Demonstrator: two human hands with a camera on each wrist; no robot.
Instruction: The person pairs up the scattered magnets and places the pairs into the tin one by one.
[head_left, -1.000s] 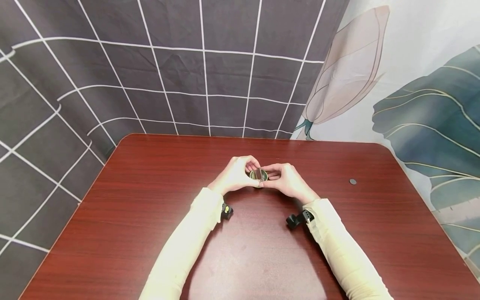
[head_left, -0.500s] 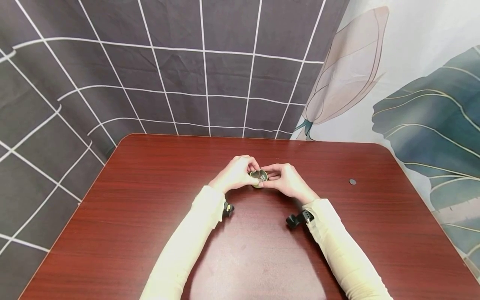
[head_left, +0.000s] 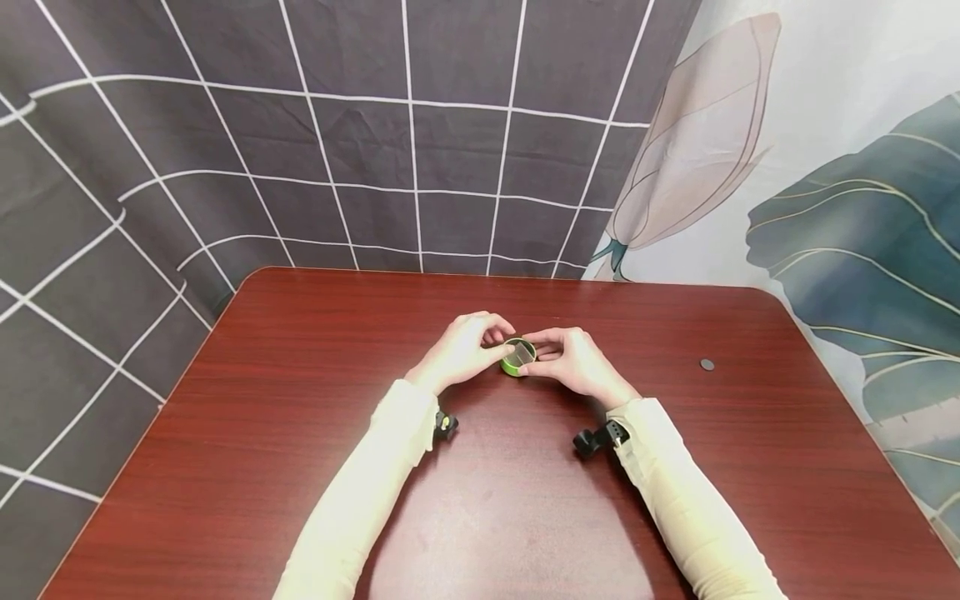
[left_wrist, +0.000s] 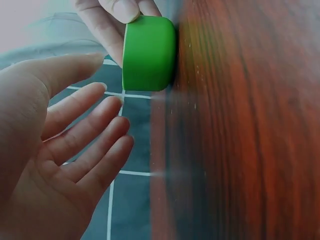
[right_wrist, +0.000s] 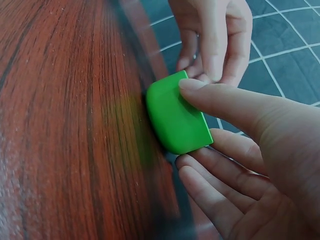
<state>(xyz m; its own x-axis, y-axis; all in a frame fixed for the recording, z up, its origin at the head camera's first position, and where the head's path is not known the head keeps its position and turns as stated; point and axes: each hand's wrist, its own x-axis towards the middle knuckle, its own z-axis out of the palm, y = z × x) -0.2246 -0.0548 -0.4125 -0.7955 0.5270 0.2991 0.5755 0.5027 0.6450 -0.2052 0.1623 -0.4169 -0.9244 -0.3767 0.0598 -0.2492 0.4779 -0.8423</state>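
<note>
A small green round container (head_left: 513,368) stands on the table with its open top facing up. Inside it sits a greyish-brown flat piece (head_left: 519,354), too small to identify. My right hand (head_left: 576,360) pinches the container's rim from the right; in the right wrist view the thumb lies on the green wall (right_wrist: 175,117) with fingers around the far side. To the left is my left hand (head_left: 467,346). The left wrist view shows this left hand (left_wrist: 70,145) with loosely spread fingers and nothing in it, apart from the container (left_wrist: 150,55).
A small grey disc (head_left: 707,364) lies on the reddish-brown table (head_left: 300,400) to the right. Behind the table hangs a dark curtain (head_left: 360,142) with white grid lines, joined by a leaf-patterned one (head_left: 840,217). Each wrist carries a black camera mount.
My left hand has drawn back to the left from the container, whose green wall and inside now show more. The right hand stays in place on the rim.
</note>
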